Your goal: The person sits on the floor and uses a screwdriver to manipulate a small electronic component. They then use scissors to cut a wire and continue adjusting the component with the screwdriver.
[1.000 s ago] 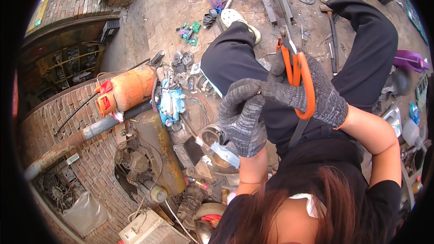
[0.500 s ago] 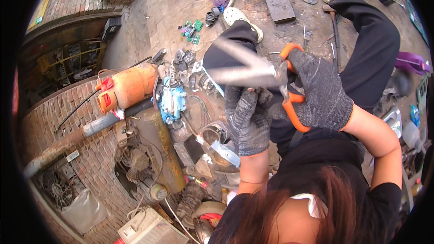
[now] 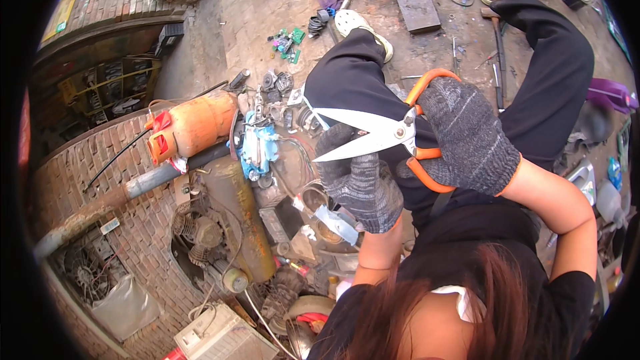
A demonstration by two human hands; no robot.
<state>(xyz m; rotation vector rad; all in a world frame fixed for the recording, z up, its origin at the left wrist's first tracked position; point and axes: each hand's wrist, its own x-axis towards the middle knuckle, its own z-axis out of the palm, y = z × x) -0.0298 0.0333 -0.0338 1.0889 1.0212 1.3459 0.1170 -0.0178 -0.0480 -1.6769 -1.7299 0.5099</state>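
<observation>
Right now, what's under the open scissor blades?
Under the scissors, held by the right hand, sit the gloved left hand and a dark trouser leg. Whatever the left hand grips is covered by its glove and the blades.

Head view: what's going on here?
A seated person in grey knit gloves holds orange-handled shears in the right hand, blades open and pointing to the person's left. The left hand is just below the blades, closed; whether it holds anything cannot be told. On the ground to the left lie an orange gas cylinder, a small compressor and scattered scrap parts and wires.
</observation>
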